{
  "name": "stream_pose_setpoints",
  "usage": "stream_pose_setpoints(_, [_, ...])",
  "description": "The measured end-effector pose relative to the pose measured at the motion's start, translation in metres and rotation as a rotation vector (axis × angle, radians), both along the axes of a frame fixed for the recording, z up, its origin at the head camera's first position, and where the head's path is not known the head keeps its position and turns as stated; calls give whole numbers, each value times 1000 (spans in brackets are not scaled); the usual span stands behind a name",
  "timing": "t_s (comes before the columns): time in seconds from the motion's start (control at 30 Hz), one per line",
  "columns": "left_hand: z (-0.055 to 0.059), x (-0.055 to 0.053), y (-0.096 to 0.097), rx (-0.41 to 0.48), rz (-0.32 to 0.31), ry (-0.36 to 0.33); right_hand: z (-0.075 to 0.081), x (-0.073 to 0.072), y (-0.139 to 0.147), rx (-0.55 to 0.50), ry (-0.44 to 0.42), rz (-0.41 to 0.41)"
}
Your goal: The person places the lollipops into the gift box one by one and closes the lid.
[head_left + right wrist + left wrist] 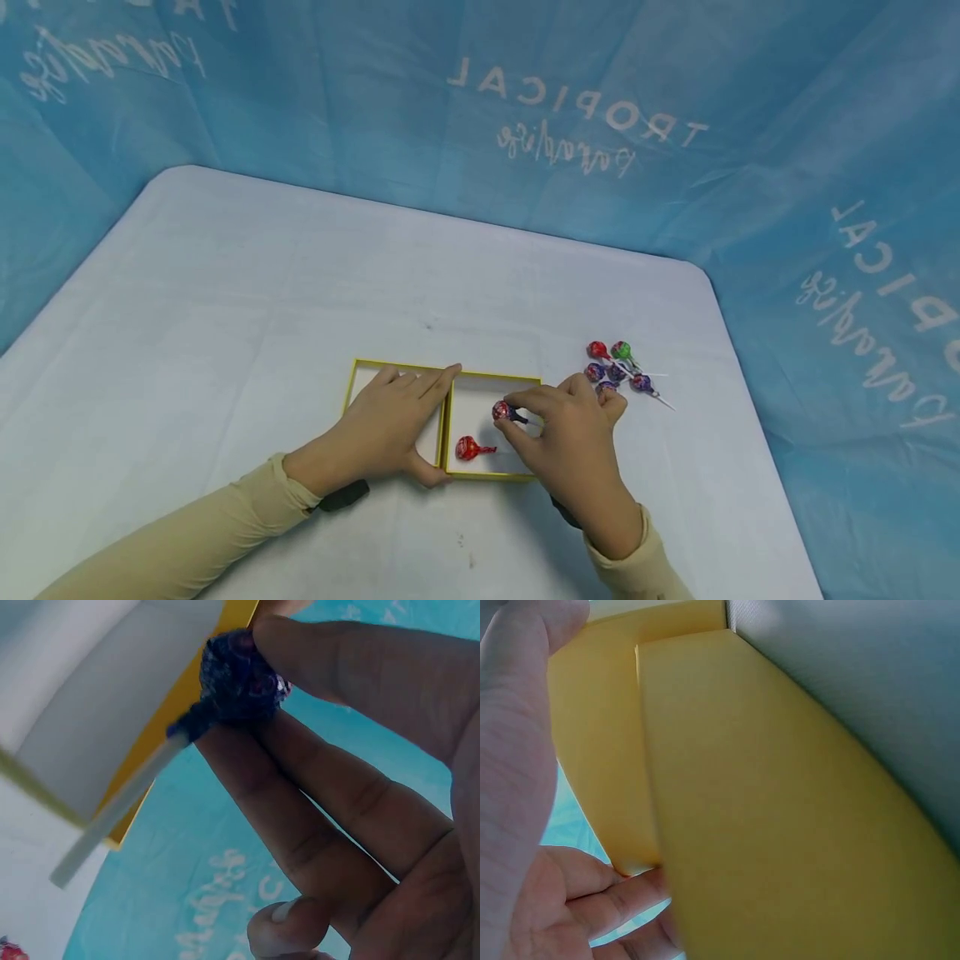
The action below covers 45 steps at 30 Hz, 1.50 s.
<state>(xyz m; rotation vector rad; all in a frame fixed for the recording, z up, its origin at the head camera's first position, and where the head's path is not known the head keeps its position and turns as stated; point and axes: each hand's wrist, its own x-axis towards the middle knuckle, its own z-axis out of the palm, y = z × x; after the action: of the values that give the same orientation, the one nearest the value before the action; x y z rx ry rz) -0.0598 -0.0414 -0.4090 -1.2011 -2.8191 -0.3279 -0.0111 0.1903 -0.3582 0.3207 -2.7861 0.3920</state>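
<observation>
A shallow yellow-edged box [495, 476] with a white inside lies in two side-by-side halves near the table's front. My left hand [386, 429] spans the left half and grips it by the middle walls, thumb at the near edge and fingers at the far edge. Up close in the left wrist view are the yellow walls [780, 787]. Over the right half, my right hand [573, 442] pinches a purple-wrapped lollipop [240, 675] by its head between thumb and fingers, the white stick free. A red-wrapped lollipop [467, 448] lies inside that half.
Beyond my right hand, several wrapped lollipops lie in a loose cluster, among them a green one [621, 350], a red one [597, 350] and a purple one [642, 382]. A white cloth [315, 283] covers the table. Blue printed curtains [390, 108] hang around it.
</observation>
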Motion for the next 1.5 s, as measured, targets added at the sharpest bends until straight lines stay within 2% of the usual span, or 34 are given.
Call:
stream_pose_setpoints(0.3, [0, 0, -1, 17, -1, 10, 5, -8, -12, 106, -107, 57])
stream_pose_setpoints(0.57, [0, 0, 0, 8, 3, 31, 2, -13, -20, 125, -115, 126])
stream_pose_setpoints(0.8, [0, -1, -1, -2, 3, 22, -2, -16, -24, 127, -192, 152])
stream_pose_setpoints(1.1, [0, 0, -3, 5, 3, 51, -4, -25, -30, 231, -225, 209])
stream_pose_setpoints(1.5, [-3, 1, -2, 23, -6, 32, -6, -34, -37, 315, -288, 280])
